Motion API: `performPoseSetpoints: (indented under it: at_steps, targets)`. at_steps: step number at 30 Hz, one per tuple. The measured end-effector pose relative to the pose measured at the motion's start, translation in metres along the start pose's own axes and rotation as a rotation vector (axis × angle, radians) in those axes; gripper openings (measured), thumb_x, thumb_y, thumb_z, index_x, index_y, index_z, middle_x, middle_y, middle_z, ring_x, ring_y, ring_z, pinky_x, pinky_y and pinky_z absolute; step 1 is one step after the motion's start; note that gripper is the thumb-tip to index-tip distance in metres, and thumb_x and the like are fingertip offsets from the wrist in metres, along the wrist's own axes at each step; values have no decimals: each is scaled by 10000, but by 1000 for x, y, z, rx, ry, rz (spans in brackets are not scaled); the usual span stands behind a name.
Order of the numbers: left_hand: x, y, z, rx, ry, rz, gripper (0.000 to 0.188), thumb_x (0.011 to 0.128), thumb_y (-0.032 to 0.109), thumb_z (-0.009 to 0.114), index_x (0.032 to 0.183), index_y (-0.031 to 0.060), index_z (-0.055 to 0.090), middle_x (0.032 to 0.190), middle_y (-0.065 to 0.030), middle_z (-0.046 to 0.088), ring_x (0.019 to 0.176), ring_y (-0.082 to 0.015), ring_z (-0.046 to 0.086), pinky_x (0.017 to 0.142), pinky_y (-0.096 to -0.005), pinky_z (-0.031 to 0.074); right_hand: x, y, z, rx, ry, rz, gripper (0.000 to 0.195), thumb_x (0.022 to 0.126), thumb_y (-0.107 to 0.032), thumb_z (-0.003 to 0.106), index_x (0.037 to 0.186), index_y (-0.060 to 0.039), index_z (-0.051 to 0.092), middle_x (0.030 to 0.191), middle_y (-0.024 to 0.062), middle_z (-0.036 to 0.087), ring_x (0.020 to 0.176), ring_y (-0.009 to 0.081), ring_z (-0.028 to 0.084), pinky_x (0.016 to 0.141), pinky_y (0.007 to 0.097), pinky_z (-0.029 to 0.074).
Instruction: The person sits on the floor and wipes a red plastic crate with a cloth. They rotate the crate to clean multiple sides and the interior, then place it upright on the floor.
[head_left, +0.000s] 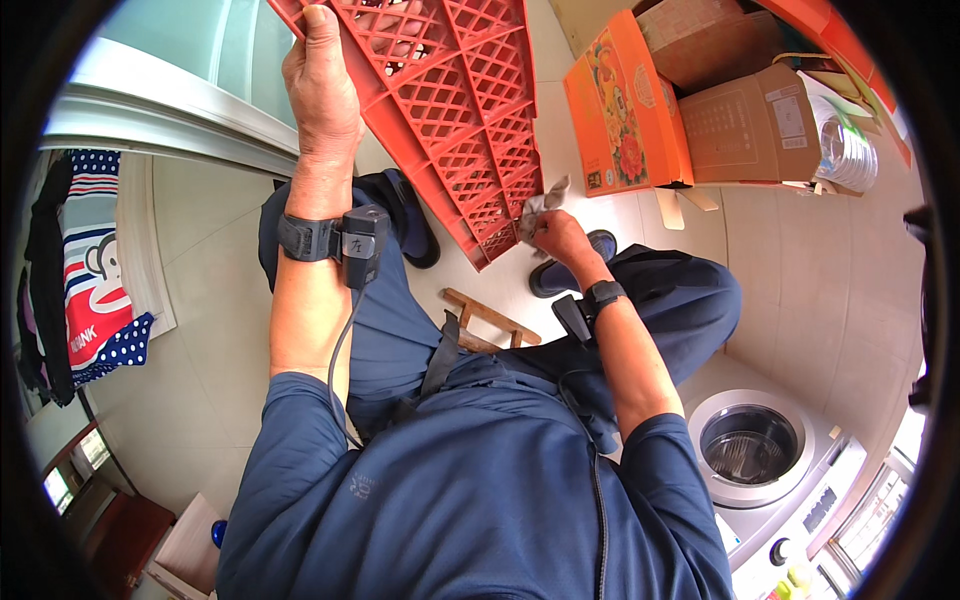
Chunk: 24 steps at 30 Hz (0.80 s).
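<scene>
A red plastic lattice crate is held up tilted in front of me, one narrow end pointing down toward the floor. My left hand grips its upper left edge, thumb on the outside and fingers showing through the lattice. Low on the crate's right side, my right hand pinches a crumpled greyish cloth against the edge. The crate's top end runs out of the picture.
Right of the crate stand an orange flower-printed box and a brown cardboard box. A wooden stool is beneath me. A front-loading washing machine stands at lower right. A sliding door frame borders the left.
</scene>
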<state>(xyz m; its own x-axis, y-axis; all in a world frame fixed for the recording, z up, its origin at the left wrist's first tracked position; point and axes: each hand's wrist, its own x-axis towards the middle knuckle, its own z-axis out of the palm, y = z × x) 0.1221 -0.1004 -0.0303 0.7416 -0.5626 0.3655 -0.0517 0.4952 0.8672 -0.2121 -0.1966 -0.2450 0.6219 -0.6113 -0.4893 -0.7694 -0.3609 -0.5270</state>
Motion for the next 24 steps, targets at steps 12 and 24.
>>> performPoseSetpoints:
  at_steps: [12, 24]
  targets:
    - [-3, 2, 9, -40, 94, 25, 582, 1113, 464, 519, 1398, -42, 562, 1281, -144, 693, 1097, -217, 698, 942, -373, 601, 9, 16, 15, 872, 161, 285, 219, 936, -140, 661, 1102, 1, 682, 955, 122, 736, 813, 231, 755, 671, 374, 645]
    - [-4, -3, 10, -65, 71, 26, 563, 1102, 461, 553, 1389, -22, 591, 1290, -122, 692, 1123, -193, 680, 977, -338, 567, 0, 7, 25, 703, -158, 289, 199, 897, -62, 699, 1080, 8, 730, 960, 110, 752, 820, 241, 772, 645, 375, 660]
